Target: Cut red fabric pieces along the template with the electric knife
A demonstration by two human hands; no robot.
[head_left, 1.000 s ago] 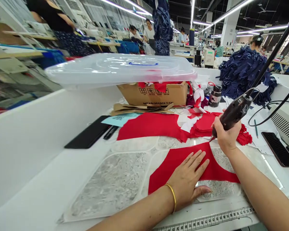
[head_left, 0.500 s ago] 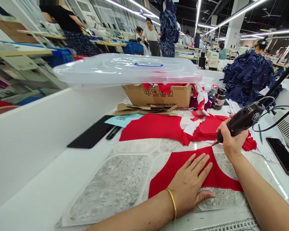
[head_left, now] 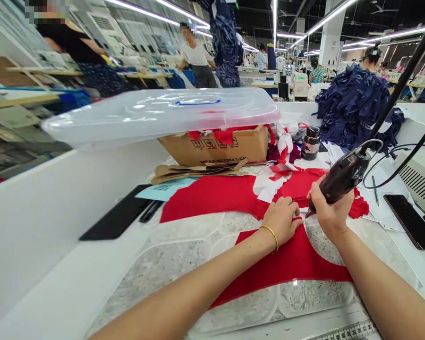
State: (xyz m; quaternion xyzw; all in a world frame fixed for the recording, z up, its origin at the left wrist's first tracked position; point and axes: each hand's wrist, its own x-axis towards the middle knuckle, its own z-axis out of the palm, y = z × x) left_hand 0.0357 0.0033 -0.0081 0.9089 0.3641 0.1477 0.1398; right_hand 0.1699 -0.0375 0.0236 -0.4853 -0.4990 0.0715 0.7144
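A curved red fabric piece (head_left: 293, 264) lies on a grey mottled mat (head_left: 170, 278) before me. My right hand (head_left: 331, 210) is closed round a black corded handheld tool (head_left: 343, 174), whose tip touches the top end of the fabric. My left hand (head_left: 281, 219), with a gold bangle at the wrist, rests on that same top end beside the tool tip, fingers curled in and pressing or pinching the cloth. A stack of red cut pieces (head_left: 301, 186) sits just behind both hands.
A large red panel (head_left: 208, 196) lies further back, near a cardboard box (head_left: 219, 144) under a clear plastic lid (head_left: 163, 113). Black tablet (head_left: 118, 217) at left, dark jar (head_left: 310, 141), navy fabric heap (head_left: 354, 106), another dark device (head_left: 411, 219) at right. Other people work behind.
My left hand has moved from lying flat on the middle of the red piece up to its top end, fingers now curled beside the tool tip. The right hand keeps the tool there.
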